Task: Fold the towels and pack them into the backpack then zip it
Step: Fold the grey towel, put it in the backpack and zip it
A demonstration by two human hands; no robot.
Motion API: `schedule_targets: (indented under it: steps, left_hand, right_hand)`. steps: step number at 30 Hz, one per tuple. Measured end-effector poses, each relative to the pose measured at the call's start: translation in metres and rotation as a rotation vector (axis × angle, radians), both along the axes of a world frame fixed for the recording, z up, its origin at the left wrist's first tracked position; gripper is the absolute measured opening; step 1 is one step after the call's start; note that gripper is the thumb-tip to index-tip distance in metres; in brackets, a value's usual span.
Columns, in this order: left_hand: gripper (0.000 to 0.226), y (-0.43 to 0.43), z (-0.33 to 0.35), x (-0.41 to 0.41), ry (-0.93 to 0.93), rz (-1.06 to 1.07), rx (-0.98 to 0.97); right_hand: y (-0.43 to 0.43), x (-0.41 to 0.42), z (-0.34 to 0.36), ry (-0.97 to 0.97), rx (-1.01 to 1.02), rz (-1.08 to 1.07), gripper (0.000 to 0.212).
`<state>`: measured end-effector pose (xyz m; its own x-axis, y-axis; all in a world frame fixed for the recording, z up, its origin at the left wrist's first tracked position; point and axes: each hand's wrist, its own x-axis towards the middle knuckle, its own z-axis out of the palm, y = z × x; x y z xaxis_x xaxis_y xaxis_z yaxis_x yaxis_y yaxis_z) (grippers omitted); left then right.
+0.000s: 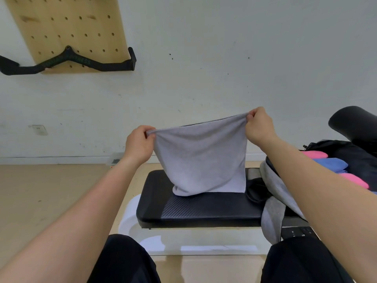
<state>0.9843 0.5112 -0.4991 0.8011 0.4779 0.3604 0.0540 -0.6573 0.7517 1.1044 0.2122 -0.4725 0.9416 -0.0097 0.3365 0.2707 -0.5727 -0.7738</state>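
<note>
- White wall [224,48] fills everything behind the counter [204,209], which is a black padded bench top right in front of the person's knees.
- Wooden pegboard [67,23] hangs on that wall, up and way left of the counter, with a black pull bar [77,62] hooked across its bottom edge.
- Black backpack [361,164] lies just off the counter's right end. Pink and blue folded towels [330,164] are bunched up against it, but I can't tell if they're actually inside.
- Grey towel [202,156], the one being worked on, is held up over the middle of the counter. It's stretched out by its top edge, with the bottom fold just touching the pad.
- A second grey towel [273,213] is draped over the counter's right end and hangs down the front.
- Left hand [138,146] is above the counter's left side, fingers [150,131] pinching the towel's top left corner.
- Right hand [258,127] is above the counter's right side and a bit higher, fingers [252,115] pinching the top right corner.
</note>
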Motion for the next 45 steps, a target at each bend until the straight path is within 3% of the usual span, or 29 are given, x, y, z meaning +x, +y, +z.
schedule_targets:
  steps: [6,14,19,25,31,36,42,45]
  left_hand:
    - [0.018,-0.019,0.024,0.007,-0.119,0.031,-0.143]
    - [0.013,-0.021,0.029,0.001,-0.283,0.07,0.004]
    - [0.014,-0.014,0.016,0.013,-0.103,0.103,0.027]
    - [0.013,0.002,-0.032,0.032,0.217,0.038,0.038]
    - [0.012,-0.003,-0.071,0.06,0.172,0.047,-0.238]
    - [0.009,-0.001,-0.104,0.091,0.14,-0.002,-0.198]
    - [0.007,-0.002,-0.154,0.121,0.243,0.005,-0.072]
    - [0.037,-0.001,-0.168,0.118,0.361,-0.074,-0.014]
  right_hand:
    - [-0.007,-0.01,-0.003,-0.02,0.093,-0.008,0.02]
    - [-0.012,-0.005,-0.002,0.004,0.137,0.0,0.025]
    - [-0.007,0.008,-0.015,0.067,0.04,-0.032,0.027]
    - [-0.001,0.012,-0.047,0.137,-0.273,-0.084,0.021]
    - [0.005,0.032,-0.081,0.261,-0.009,-0.001,0.011]
    - [0.01,0.057,-0.12,0.294,0.023,0.025,0.01]
    - [0.018,0.081,-0.185,0.323,-0.014,0.031,0.012]
    - [0.022,0.077,-0.196,0.352,-0.055,0.024,0.016]
